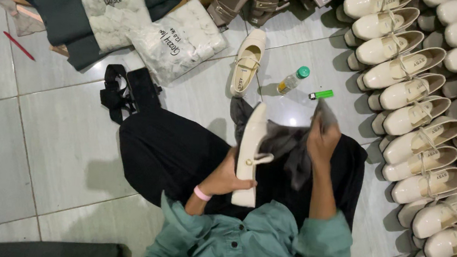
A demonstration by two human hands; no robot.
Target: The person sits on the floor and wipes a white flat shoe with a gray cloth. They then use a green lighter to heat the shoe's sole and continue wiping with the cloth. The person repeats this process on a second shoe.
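At frame centre, the left hand (227,177) grips a cream shoe (250,153) and the right hand (322,136) clutches a grey cloth (293,151). Rows of cream shoes (429,136) crowd the right edge; a small bottle (293,80), a green lighter (321,94) and another shoe (247,62) lie just above. Bare floor tiles (31,143) open at left.

You hold one cream shoe (250,153) in your left hand (227,177) and one grey cloth (294,146) in your right hand (322,138).

Just beyond the held shoe, on the floor: one loose shoe (247,62), one small bottle (293,80) with a green cap, one green lighter (321,94).

Right of your right hand: stacked rows of cream shoes (423,136), well over two dozen; exact count cannot be told, since they overlap and run out of view.

Far beyond your left hand: two clear bags (138,22) of white pieces, one red pen (18,45), one black strap bundle (128,92).
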